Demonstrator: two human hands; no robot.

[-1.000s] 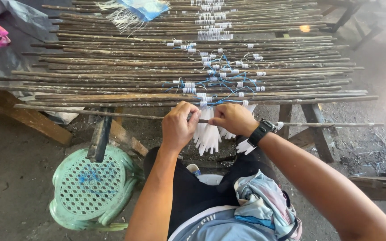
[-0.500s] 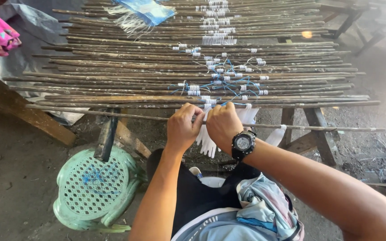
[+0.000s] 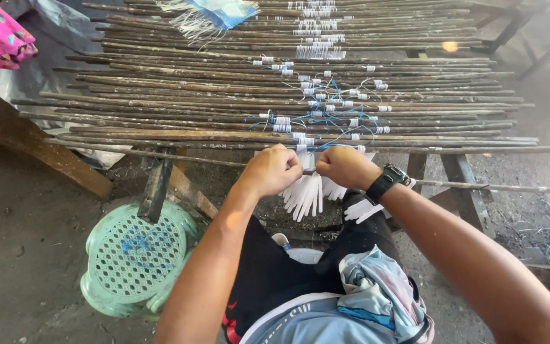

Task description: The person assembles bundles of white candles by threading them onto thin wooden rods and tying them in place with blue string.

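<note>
Both hands meet at the near edge of a wide rack of long, thin, dark wooden sticks (image 3: 224, 83), laid side by side across a timber frame. The left hand (image 3: 274, 169) is curled almost into a fist, fingertips pinched together against the nearest thin stick (image 3: 160, 155), which runs just in front of the rack's edge. The right hand (image 3: 346, 167), with a black wristwatch (image 3: 386, 181) on its wrist, is closed in the same way and sits just beside the left, knuckles nearly touching. Between the two hands the fingers pinch something small at that stick; whether it is the blue thread or a white strip cannot be told, since the fingers cover it. A bunch of narrow white strips (image 3: 303, 194) hangs down directly below the hands, touching their undersides. Thin blue thread (image 3: 332, 124) loops over the sticks just beyond the hands, among short white ties wound round many of the sticks. A pale green perforated plastic stool (image 3: 136, 258) stands on the ground to the left of the person's knee, with a dark wooden-handled tool (image 3: 157, 186) leaning over it.
</note>
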